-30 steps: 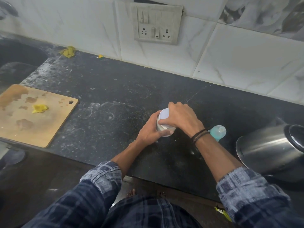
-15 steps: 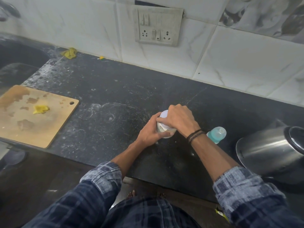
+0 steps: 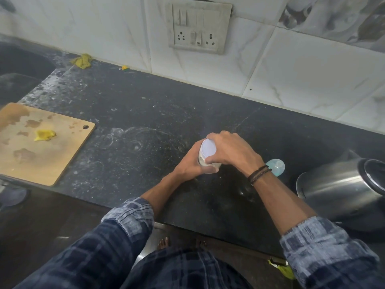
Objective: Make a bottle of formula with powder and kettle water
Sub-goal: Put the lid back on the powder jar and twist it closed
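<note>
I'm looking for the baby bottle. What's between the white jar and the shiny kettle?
In the head view, the pale blue bottle sits between the white jar and the kettle, partly hidden behind the wrist of the right hand.

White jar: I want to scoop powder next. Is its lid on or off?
On. The lid caps the jar; right hand grips its rim, left hand holds the body.
</note>
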Tool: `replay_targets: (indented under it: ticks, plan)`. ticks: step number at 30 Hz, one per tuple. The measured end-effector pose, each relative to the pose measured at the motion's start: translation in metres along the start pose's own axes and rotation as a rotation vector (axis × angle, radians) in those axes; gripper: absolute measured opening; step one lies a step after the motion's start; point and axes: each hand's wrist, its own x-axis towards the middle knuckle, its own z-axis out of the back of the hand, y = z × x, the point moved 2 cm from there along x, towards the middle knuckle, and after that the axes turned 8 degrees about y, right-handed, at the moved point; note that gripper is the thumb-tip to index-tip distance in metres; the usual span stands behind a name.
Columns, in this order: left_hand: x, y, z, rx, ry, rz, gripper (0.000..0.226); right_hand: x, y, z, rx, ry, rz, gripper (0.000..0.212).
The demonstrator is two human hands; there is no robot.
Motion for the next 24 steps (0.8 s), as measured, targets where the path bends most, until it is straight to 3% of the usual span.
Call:
replay_targets:
  ticks: [3, 7, 24]
  plan:
    - [0.003, 0.007, -0.002, 0.051, -0.043, 0.007, 0.083, -0.001, 0.0, 0.001, 0.024, -0.01, -0.005, 0.059]
    - [0.006, 0.013, -0.004, 0.091, -0.094, 0.028, 0.083, 0.003, -0.003, 0.0, 0.074, 0.029, 0.046, 0.07]
    - [0.008, 0.006, -0.002, 0.087, -0.1, -0.072, 0.088, 0.018, -0.009, 0.003, 0.03, 0.176, 0.234, 0.071]
